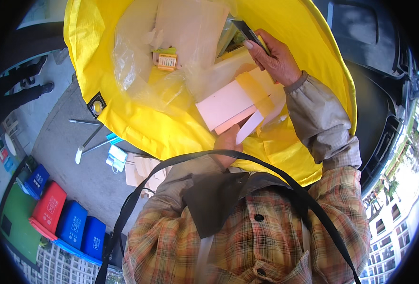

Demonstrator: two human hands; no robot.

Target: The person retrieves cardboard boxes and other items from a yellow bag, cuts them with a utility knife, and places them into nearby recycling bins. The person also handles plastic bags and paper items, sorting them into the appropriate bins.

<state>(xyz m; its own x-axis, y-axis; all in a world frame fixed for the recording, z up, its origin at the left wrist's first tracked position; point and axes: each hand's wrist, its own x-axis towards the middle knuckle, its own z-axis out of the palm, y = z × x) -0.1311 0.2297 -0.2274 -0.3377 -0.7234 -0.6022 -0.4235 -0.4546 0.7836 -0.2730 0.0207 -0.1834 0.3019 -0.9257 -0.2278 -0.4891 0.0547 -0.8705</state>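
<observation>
A large yellow bag stands wide open before me with boxes and plastic film inside. My left hand grips the near end of a white cardboard box that has yellow tape around it; a narrow flap sticks up beside my fingers. Above the box's far end, my right hand holds a utility knife with a dark blade part, pointing up and left. Clear plastic film and a small orange printed box lie in the bag's left part.
Blue and red bins stand at the lower left. On the grey ground are flattened cardboard, a light blue item and long-handled tools. A person's legs show at the far left. A dark vehicle is at the right.
</observation>
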